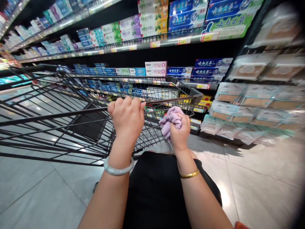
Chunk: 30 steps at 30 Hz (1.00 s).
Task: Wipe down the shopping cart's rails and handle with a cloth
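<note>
A: Quick rundown, what's w/ the hands?

B: Left hand (127, 116) is a closed fist wrapped over the dark metal handle bar (78, 113) of the black wire shopping cart (47, 127), knuckles up. Right hand (179, 130) is closed tight round a crumpled lilac cloth (170, 119), just beside the same bar, a bit below it.

A: Cloth touching the bar?

B: Looks like it's pressed against the bar's right end, but can't tell for sure; the cloth bunches up above & to the left of the right fist, so contact is hidden.

A: How does the bar run?

B: Long axis goes left to right across both hands, tilted slightly up toward the right. Left hand's on it near the middle; right hand's nearer the right end & the corner of the cart.

A: Anything else round them?

B: Pale jade-coloured bangle (118, 168) on the left wrist, thin gold bangle (189, 174) on the right. Cart basket stretches away in front & to the left of the hands. Beyond it, shelves of boxed toothpaste (181, 71); off to the right of the right hand, clear-wrapped packs (240, 109) on a rack. Grey tiled floor (262, 184) below.
</note>
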Each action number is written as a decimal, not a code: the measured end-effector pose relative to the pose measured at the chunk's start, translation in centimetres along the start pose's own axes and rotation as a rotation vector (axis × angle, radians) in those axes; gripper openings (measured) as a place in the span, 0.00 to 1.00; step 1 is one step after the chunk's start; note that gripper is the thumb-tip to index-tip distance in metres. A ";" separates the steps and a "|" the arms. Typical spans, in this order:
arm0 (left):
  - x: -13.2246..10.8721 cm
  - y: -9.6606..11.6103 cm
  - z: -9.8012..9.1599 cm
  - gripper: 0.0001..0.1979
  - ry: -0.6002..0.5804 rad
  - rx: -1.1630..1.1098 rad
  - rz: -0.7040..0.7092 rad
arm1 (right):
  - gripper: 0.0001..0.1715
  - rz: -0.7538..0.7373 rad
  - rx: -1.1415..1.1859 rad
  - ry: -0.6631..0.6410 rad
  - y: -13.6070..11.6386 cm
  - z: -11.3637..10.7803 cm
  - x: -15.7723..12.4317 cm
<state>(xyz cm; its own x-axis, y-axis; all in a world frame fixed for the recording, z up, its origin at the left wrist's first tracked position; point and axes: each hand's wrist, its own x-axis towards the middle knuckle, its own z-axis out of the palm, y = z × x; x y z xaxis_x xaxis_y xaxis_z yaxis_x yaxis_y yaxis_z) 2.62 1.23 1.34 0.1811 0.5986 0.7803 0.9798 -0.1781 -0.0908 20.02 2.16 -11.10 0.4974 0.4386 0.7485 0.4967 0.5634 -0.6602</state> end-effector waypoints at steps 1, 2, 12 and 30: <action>0.0 0.0 0.0 0.19 0.001 -0.004 -0.002 | 0.18 -0.044 0.010 -0.045 -0.4 0.2 -0.4; 0.0 0.0 0.0 0.19 -0.001 -0.006 -0.006 | 0.19 -0.096 0.024 -0.111 -0.9 0.4 -0.9; 0.0 -0.1 0.1 0.18 0.030 -0.006 0.016 | 0.19 0.001 -0.008 0.011 -0.1 -0.1 -0.3; 0.1 0.1 -0.2 0.19 -0.020 0.000 -0.009 | 0.20 -0.146 -0.024 -0.225 -1.8 0.7 -1.6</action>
<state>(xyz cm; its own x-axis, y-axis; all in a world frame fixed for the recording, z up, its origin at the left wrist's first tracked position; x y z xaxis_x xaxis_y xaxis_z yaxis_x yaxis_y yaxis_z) 2.70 1.08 1.50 0.1736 0.6155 0.7688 0.9815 -0.1724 -0.0836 17.88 0.96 -11.08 0.2493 0.5000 0.8294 0.5696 0.6169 -0.5432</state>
